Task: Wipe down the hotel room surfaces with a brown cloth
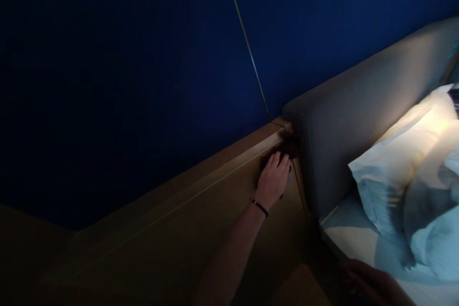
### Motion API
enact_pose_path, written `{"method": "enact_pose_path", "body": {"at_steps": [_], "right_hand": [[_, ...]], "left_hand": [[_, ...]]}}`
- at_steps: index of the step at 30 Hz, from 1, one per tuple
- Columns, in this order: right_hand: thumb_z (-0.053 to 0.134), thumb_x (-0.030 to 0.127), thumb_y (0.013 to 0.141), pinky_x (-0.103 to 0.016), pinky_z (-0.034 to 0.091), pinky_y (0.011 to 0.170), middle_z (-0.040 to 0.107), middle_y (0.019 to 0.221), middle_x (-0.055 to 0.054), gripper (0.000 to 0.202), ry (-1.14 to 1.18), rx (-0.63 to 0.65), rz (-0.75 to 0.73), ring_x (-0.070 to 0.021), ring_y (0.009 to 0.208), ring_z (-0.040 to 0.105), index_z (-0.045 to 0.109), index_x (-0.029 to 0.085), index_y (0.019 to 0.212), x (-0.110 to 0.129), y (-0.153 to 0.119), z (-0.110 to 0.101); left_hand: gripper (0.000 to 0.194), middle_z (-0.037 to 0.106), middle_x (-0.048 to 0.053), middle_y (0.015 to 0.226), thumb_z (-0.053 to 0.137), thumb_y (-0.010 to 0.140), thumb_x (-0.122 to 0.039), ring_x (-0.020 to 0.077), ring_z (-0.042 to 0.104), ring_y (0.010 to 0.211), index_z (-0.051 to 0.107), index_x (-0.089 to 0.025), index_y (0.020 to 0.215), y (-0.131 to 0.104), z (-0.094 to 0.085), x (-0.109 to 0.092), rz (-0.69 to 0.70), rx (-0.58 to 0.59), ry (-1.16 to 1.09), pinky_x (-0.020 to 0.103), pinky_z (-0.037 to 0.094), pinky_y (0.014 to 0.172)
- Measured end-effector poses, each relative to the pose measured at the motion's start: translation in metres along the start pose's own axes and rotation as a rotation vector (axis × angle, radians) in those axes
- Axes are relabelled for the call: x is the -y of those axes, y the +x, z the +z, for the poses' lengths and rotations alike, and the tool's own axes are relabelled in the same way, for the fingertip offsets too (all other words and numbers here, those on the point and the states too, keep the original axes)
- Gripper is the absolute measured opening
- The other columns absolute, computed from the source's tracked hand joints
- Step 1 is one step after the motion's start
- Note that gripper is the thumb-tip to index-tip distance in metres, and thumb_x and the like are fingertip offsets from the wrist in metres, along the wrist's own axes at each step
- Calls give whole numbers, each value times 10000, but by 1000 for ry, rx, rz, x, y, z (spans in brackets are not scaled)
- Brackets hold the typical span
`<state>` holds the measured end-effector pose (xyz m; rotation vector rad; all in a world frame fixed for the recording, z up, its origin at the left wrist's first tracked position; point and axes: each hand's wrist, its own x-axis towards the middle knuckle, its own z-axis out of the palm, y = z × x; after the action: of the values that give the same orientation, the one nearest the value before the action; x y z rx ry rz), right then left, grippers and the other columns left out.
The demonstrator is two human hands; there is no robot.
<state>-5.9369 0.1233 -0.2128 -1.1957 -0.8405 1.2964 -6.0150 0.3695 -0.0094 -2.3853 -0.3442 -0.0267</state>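
My left hand (274,179), with a thin dark bracelet on its wrist, presses a dark reddish-brown cloth (291,147) against the wooden panel (215,215) beside the headboard. Its fingers lie close together over the cloth, bunched around the hand near the panel's upper ledge (233,153). At the lower right, in deep shadow, is my right hand (373,282), by the edge of the mattress (355,244). Its fingers are too dark to make out, and so is anything in them.
A grey padded headboard (355,91) rises just right of my left hand. White and grey pillows (398,153) lean against it, brightly lit. Behind the ledge stands a dark blue wall (161,81) with a thin metallic strip (247,40). The left side is very dark.
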Motion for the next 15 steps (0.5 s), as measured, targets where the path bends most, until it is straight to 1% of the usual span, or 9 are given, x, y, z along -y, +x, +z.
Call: {"method": "enact_pose_path", "body": {"at_steps": [2,3,5,7,8,9,11,13,15], "right_hand": [[510,705,769,-269,556,703,710,895,-80,585,-18,28,-23,-237,812,670,722,205,985,10,0,3],[502,700,780,-276,552,725,708,916,-81,584,-34,31,-29,-239,833,666,718,205,1002,12,-1,1],[501,685,790,-295,549,750,704,923,-82,570,-72,22,-35,-248,854,661,713,207,1017,12,-5,-8],[505,669,792,-305,552,732,704,901,-84,552,-105,14,-42,-254,841,661,715,209,1012,9,-4,-19],[503,657,796,-305,551,721,704,894,-84,543,-125,10,-54,-253,831,662,714,208,1016,9,0,-24],[500,639,803,-305,549,713,704,884,-83,532,-152,-2,-75,-248,816,662,710,205,1028,11,7,-28],[477,593,824,-309,538,704,702,861,-79,517,-217,-46,-133,-236,780,661,690,189,1066,24,29,-32],[436,550,844,-319,526,690,698,825,-74,517,-282,-97,-206,-230,750,657,659,164,1107,46,60,-29],[398,512,857,-322,515,676,695,832,-78,518,-344,-122,-283,-232,760,656,630,141,1133,71,94,-23]], "left_hand": [[467,454,91,1434,361,905,-111,283,380,1340,480,-117,1357,-37,7,0,-83,0,14,435,365,1112],[476,467,90,1424,365,895,-91,278,397,1330,482,-119,1355,-59,14,-2,-110,9,17,432,386,1099],[450,565,89,1327,372,867,-51,264,480,1264,564,-111,1270,-100,26,-9,-127,35,3,411,440,1055],[419,649,91,1197,368,846,-23,248,557,1179,639,-107,1154,-129,29,-18,-147,23,-32,395,489,1001],[422,661,99,1170,360,839,-14,246,569,1162,644,-104,1138,-135,26,-23,-170,-11,-49,399,500,986],[434,653,110,1184,354,836,-12,250,559,1176,627,-98,1163,-136,19,-26,-198,-62,-63,412,496,989],[464,590,142,1281,353,852,-36,268,482,1261,547,-81,1271,-121,-1,-28,-238,-196,-77,450,459,1028],[474,522,150,1363,359,880,-74,286,382,1340,482,-80,1338,-91,-17,-25,-227,-296,-79,482,402,1078],[445,502,125,1388,355,906,-100,290,357,1355,502,-96,1325,-58,-17,-18,-166,-295,-67,482,369,1106]]}}
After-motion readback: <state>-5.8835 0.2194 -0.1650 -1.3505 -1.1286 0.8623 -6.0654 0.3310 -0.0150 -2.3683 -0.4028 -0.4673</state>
